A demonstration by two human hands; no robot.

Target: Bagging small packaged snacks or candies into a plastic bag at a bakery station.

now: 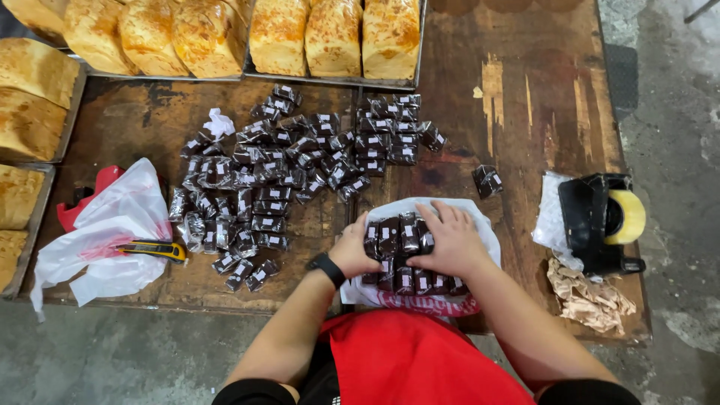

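both hands [352,251] [450,240] clamped on one stack of brownies [401,240] on a bag [487,232], big pile [285,165] at 10 o'clock still loose

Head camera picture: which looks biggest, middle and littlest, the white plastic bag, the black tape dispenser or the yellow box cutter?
1. White plastic bag, crumpled on the wooden table: biggest.
2. Black tape dispenser holding a tape roll: middle.
3. Yellow box cutter, lying on the bag: littlest.
All three sit about equally far from the camera, so the order seems fair.
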